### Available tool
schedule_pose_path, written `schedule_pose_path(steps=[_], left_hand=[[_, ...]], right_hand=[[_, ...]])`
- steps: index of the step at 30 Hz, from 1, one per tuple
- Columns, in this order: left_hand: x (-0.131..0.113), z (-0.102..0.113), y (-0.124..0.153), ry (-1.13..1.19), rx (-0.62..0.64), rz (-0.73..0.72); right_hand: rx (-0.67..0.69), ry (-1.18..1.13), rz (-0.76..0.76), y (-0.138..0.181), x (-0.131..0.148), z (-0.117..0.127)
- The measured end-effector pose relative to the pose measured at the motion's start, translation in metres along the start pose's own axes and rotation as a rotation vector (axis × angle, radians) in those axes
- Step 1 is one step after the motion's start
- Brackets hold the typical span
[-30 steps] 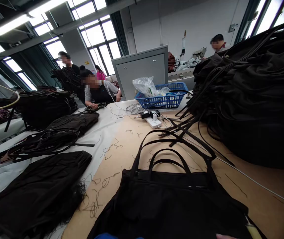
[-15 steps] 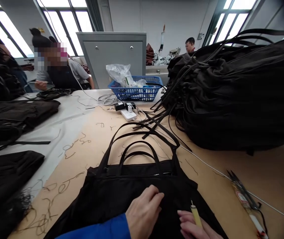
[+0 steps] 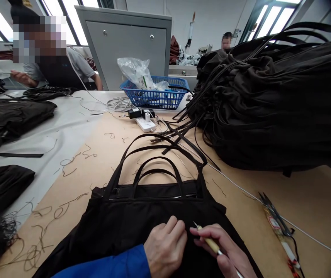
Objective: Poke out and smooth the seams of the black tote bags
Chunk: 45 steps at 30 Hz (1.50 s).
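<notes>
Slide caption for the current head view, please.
Left hand on a black bag, right hand holding a yellow-handled pointed tool, with a blue basket beyond.

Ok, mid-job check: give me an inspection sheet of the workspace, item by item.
Surface: table with tan covering and white covering.
Job's things: black bag lying with handles away from the person; pointed tool, tip over the bag, contact unclear.
Clutter: loose threads; dark snips at right.
Hands: left hand curled on the bag, grip hidden; right hand holding the pointed tool.
Cables: white cable running past the snips; power strip with plugs.
Surroundings: black fabric pile right; blue basket; grey cabinet; co-worker left.
</notes>
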<state>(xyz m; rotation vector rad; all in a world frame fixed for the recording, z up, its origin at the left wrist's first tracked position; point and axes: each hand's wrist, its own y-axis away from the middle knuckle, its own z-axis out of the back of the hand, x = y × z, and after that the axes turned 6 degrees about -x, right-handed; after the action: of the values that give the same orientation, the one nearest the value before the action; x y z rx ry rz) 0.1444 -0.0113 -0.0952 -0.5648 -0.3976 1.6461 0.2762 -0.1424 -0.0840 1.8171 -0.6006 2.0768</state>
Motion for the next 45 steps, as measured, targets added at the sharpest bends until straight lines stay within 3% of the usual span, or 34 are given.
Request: schedule_pose_path(steps=[5, 10, 16, 25, 32, 38, 45], left_hand=[[-0.005, 0.002, -0.002, 0.061, 0.048, 0.159], [-0.008, 0.003, -0.002, 0.066, 0.068, 0.145], [-0.007, 0.004, -0.004, 0.067, -0.003, 0.161], [-0.004, 0.008, -0.010, 0.049, 0.046, 0.085], [0.000, 0.007, -0.004, 0.068, 0.127, 0.083], [0.001, 0.009, -0.001, 0.074, 0.182, 0.078], [-0.003, 0.013, -0.005, 0.024, 0.148, 0.035]], right_hand=[[0.055, 0.128, -0.114, -0.001, -0.002, 0.004], [-0.009, 0.201, -0.169, 0.000, 0.002, 0.001], [-0.054, 0.188, -0.223, -0.003, 0.006, -0.003], [0.084, 0.345, -0.137, -0.005, 0.005, 0.006], [0.074, 0.253, -0.215, -0.005, 0.005, 0.004], [0.049, 0.303, -0.140, -0.005, 0.007, 0.002], [0.062, 0.328, -0.090, -0.006, 0.005, 0.003]])
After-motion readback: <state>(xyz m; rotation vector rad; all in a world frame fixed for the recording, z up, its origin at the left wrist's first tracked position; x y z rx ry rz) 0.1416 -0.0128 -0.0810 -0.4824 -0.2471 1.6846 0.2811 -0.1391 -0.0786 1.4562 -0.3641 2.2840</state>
